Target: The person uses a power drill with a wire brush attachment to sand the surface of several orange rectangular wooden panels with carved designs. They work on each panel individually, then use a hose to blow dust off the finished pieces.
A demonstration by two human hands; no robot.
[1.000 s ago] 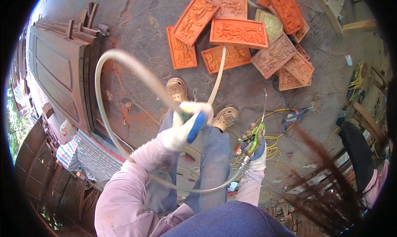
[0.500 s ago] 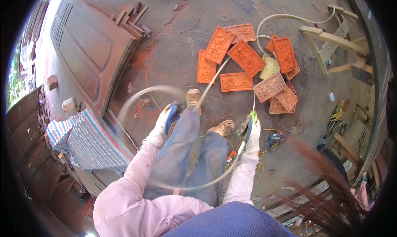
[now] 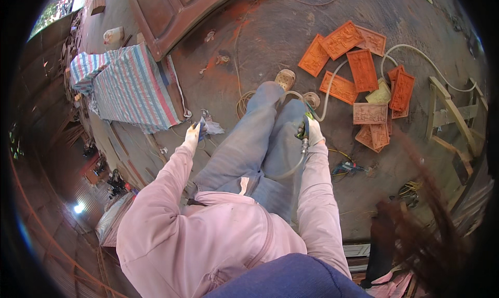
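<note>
My right hand (image 3: 313, 130), in a white glove with a dark palm, is closed around an air gun, mostly hidden by the fingers. A metal coupling (image 3: 305, 145) below the hand joins it to a pale hose (image 3: 327, 94), which loops over my thigh and runs off to the carved panels. On the floor ahead lie several carved orange panels (image 3: 362, 69), some overlapping, with a yellowish one (image 3: 380, 92) and a brown one (image 3: 370, 113) among them. My left hand (image 3: 192, 135), gloved too, hangs beside crumpled clear plastic (image 3: 212, 125); its fingers are partly hidden.
A large brown door panel (image 3: 179, 12) stands at the far left. Nearer is a striped sheet (image 3: 136, 90) draped over something. At right are a wooden trestle (image 3: 452, 108) and a power tool (image 3: 349, 168) with cords. Blurred reddish-brown strands (image 3: 421, 215) hang at lower right.
My view has swung left, so the panels sit further right. My left hand has dropped out beside the striped sheet. The large hose loop before my body has shrunk; my right hand is at my thigh.
</note>
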